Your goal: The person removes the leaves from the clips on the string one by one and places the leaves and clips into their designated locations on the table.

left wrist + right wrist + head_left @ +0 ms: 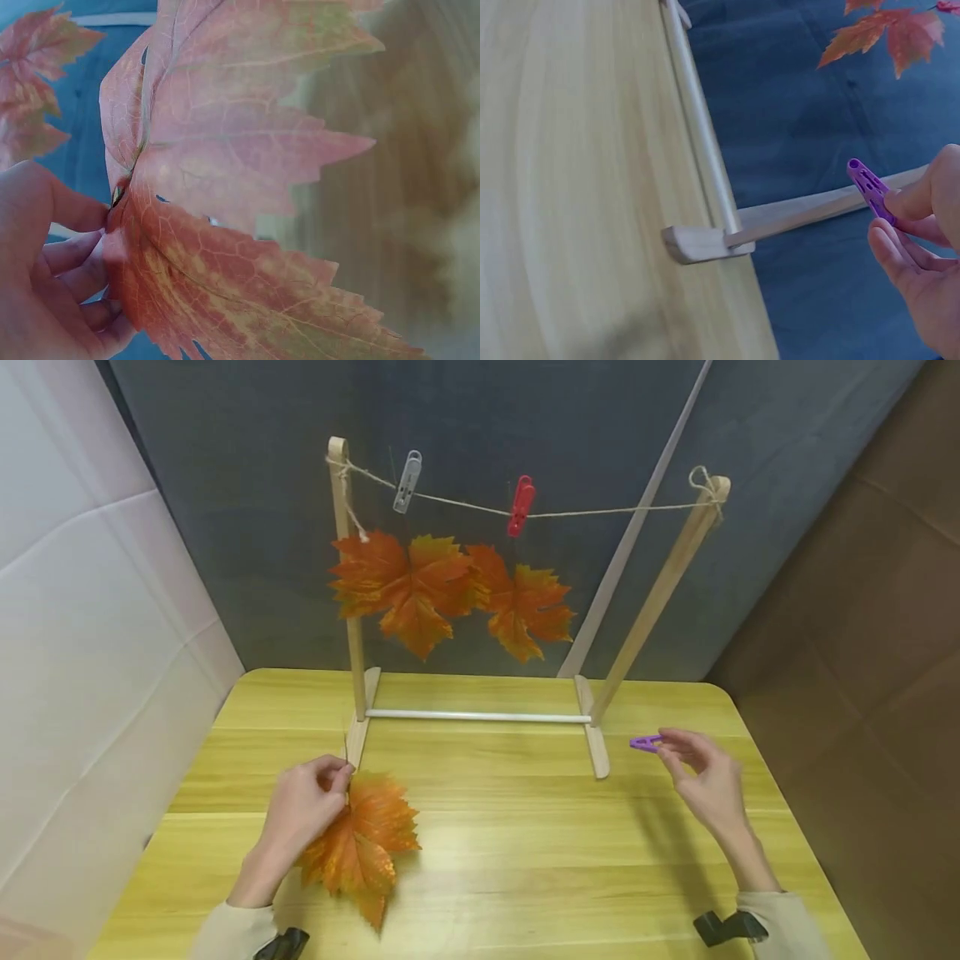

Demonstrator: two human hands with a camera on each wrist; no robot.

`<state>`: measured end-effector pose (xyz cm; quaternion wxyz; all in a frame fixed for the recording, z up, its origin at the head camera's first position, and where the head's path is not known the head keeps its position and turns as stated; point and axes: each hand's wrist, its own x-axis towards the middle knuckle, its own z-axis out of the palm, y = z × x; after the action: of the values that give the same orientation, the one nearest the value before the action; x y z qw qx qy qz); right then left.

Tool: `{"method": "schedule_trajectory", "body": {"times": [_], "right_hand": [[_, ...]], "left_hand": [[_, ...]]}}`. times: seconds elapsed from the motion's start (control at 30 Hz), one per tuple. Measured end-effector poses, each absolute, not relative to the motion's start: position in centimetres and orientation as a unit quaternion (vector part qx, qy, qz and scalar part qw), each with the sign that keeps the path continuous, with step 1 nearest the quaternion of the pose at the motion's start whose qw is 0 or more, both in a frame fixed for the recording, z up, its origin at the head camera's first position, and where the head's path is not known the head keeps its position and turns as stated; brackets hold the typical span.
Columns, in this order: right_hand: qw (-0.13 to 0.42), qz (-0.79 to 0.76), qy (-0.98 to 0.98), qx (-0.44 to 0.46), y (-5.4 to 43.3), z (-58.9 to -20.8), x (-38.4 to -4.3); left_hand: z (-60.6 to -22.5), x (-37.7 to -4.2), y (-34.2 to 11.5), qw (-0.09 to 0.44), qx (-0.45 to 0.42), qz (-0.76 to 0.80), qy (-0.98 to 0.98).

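Observation:
My left hand [303, 802] pinches the thin stem of an orange maple leaf [367, 843] over the table's left front. In the left wrist view the leaf [217, 157] fills the middle, its stem end between thumb and fingers [79, 277]. On the right, my right hand [705, 777] pinches a purple clothespin [645, 743] above the table, its free end pointing left. The right wrist view shows the purple clothespin [870, 191] between thumb and fingers. Two more orange leaves hang from a string [465, 506], below a grey clothespin [407, 482] and a red clothespin [521, 506].
A wooden stand holds the string between its left post [352, 643] and its right post [660, 593]. A white rod [480, 717] joins its feet on the wooden table [510, 860]. Cloth walls [480, 410] surround the table at the back and sides.

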<state>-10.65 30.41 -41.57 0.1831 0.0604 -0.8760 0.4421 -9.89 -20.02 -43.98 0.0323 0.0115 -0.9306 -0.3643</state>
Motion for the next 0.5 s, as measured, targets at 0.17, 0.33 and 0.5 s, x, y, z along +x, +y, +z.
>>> {"method": "schedule_trajectory", "body": {"times": [0.17, 0.33, 0.5], "right_hand": [[0.148, 0.440, -0.884, 0.050, 30.9, -43.0, -10.7], [0.106, 0.436, -0.893, 0.029, 31.2, -44.2, -10.5], [0.067, 0.421, -0.905, 0.002, 32.2, -46.2, -10.5]], "left_hand": [[-45.6, -9.9, -22.0, 0.025, 0.020, -0.336, -0.941], [-47.1, -10.4, -23.6, 0.009, 0.024, -0.319, -0.948], [-48.1, -10.6, -24.3, -0.007, 0.028, -0.317, -0.948]]}}
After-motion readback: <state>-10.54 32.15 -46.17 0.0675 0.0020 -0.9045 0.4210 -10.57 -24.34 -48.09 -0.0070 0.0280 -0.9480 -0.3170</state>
